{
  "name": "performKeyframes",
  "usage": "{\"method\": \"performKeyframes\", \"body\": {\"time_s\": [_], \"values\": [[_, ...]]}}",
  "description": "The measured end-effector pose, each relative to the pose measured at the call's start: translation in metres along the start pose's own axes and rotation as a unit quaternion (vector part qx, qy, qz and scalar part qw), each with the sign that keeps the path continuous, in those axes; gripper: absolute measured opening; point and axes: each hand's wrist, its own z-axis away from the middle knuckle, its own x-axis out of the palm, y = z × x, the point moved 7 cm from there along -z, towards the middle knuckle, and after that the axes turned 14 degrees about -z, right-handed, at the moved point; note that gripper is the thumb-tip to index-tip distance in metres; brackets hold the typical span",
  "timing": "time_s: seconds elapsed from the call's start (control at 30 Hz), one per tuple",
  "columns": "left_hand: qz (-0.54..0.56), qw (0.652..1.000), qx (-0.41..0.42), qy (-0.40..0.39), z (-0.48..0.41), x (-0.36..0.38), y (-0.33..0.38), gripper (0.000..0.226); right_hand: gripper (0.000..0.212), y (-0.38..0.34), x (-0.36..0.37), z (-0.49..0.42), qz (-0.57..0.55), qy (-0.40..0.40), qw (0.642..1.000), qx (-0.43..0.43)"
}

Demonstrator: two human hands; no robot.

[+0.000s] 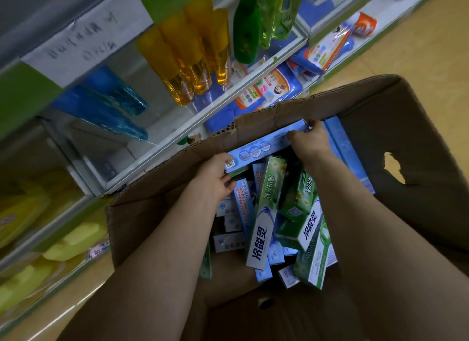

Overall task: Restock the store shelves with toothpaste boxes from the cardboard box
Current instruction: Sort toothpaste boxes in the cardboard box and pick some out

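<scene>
An open cardboard box (396, 127) on the floor holds several toothpaste boxes, blue ones and green ones (266, 208), lying jumbled. Both my hands are inside it, holding one long light-blue toothpaste box (264, 145) near the box's far wall. My left hand (215, 175) grips its left end, at the QR code. My right hand (309, 140) grips its right end from above. More blue boxes (347, 150) stand along the right inner wall.
White shelves (203, 112) stand just beyond the cardboard box. They carry blue bottles (114, 104), orange bottles (187, 51), green bottles (248, 28), blue packets (264, 87) and yellow packs (73, 241) lower left. Tan floor (418, 43) lies to the right.
</scene>
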Motion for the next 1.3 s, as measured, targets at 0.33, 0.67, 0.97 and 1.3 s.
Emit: {"method": "performKeyframes", "body": {"time_s": [0.33,0.67,0.97,1.3], "values": [[0.015,0.998,0.058,0.006,0.032,0.01,0.014,0.033,0.046,-0.029,-0.028,0.025,-0.026,0.084,0.994,-0.057],[-0.002,0.994,0.107,-0.034,0.104,0.017,0.019,0.012,0.026,-0.043,-0.086,0.125,-0.253,0.19,0.946,-0.075],[-0.064,0.979,0.181,-0.065,0.174,0.029,0.045,0.008,0.021,-0.047,-0.126,0.184,-0.368,0.255,0.892,-0.066],[-0.112,0.947,0.259,-0.15,0.266,0.082,0.05,0.009,0.03,-0.056,-0.195,0.253,-0.508,0.293,0.808,-0.054]]}}
